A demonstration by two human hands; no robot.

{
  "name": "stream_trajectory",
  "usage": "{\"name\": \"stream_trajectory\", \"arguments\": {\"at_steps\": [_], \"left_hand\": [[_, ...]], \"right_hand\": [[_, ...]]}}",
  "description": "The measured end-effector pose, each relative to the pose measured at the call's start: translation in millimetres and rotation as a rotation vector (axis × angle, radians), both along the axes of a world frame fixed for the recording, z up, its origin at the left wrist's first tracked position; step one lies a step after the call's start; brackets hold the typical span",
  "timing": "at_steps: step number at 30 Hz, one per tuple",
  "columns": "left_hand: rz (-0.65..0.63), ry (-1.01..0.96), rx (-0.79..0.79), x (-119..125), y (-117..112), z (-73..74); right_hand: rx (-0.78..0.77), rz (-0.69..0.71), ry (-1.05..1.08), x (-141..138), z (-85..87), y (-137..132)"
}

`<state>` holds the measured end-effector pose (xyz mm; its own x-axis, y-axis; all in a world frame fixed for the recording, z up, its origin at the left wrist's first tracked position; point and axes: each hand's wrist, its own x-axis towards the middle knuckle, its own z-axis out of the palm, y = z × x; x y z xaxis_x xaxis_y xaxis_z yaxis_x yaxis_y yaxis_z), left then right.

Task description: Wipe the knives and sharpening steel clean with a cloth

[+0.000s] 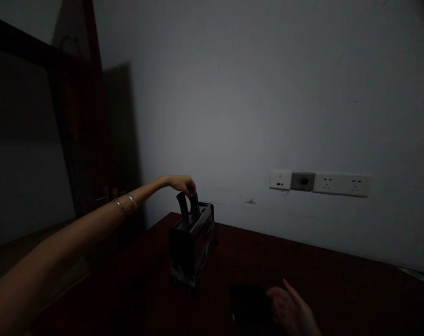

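A dark knife block (184, 249) with a shiny side stands on the table. Black knife handles stick up from its top, one leaning left (182, 205). My left hand (184, 183) reaches over from the left, its fingers closed around the top of another black handle (195, 206), a knife still seated in the block. At the lower right, my right hand (288, 305) has curled fingers and a raised thumb. It is at the right edge of a dark flat object (250, 303), whose kind the dim light hides; it appears to grip that edge.
The dark red table (274, 256) runs along a pale wall (232, 116). Sockets and switch plates (341, 184) sit on the wall at right. At left stands a dark door frame (96, 93) with a door handle (101, 198). The room is very dim.
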<state>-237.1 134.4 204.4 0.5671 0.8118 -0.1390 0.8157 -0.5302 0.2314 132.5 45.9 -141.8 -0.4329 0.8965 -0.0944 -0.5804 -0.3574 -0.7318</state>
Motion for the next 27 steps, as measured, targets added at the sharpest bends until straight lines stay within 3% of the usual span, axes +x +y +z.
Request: {"name": "stream_trajectory", "arguments": {"at_steps": [6, 15, 21, 27], "left_hand": [[0.003, -0.005, 0.010, -4, 1, 24.9], [0.072, 0.009, 0.034, -13, 5, 79.7], [0.138, -0.002, 0.047, -14, -3, 112.0], [0.165, 0.050, 0.056, -8, -14, 145.2]], "right_hand": [[-0.005, -0.003, 0.010, 0, -1.7, 0], [-0.022, -0.009, 0.012, -1, 2.9, -2], [-0.032, 0.001, 0.035, -2, 2.0, -2], [-0.086, -0.014, 0.009, -3, 12.9, -7]]}}
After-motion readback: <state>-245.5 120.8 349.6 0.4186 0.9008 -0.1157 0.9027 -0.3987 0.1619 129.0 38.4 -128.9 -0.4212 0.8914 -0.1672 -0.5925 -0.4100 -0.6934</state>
